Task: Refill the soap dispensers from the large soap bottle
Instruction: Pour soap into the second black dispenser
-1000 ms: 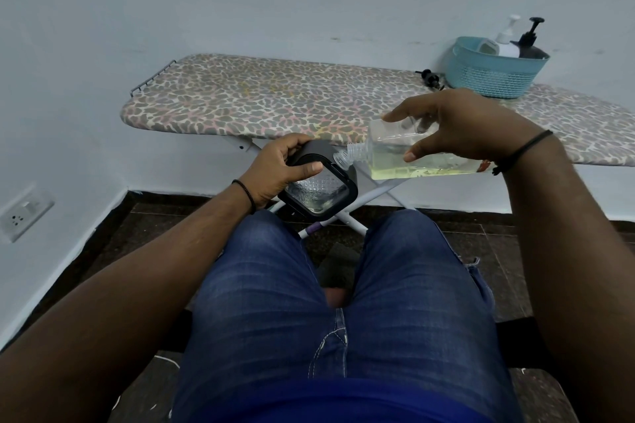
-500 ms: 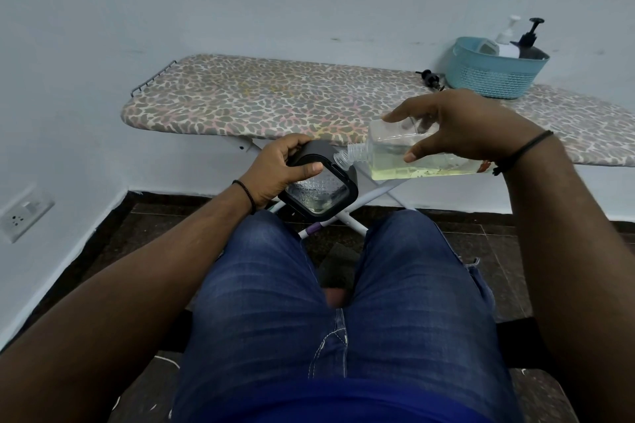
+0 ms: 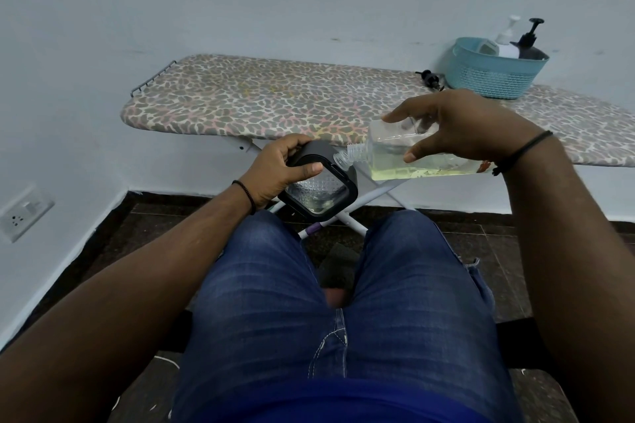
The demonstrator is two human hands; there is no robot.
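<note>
Item: dispenser [image 3: 318,187], black frame, clear textured body, tilted. Held in my left hand [image 3: 275,170], fingers curled over its top edge, thumb across the near face. It sits above my left knee, in front of the ironing board [image 3: 275,99].

Item: bottle [image 3: 405,156], clear, square, lying nearly level with pale yellow soap pooled along its lower side. My right hand [image 3: 457,127] grips it from above, forefinger stretched along the top, thumb on the near side. Its open threaded neck points left and meets the dispenser's upper right corner, at its small clear spout; whether soap is passing I cannot tell.

Hands: near each other, joined only through the two containers.

Item: basket [image 3: 494,75], teal, on the board's far right end by the wall, well apart from both hands. In it stand a white pump bottle [image 3: 507,45] and a black pump bottle [image 3: 529,41].

Item: small black pump head [image 3: 429,79], on the board just left of the basket.

Item: jeans [image 3: 336,302], below the hands.
</note>
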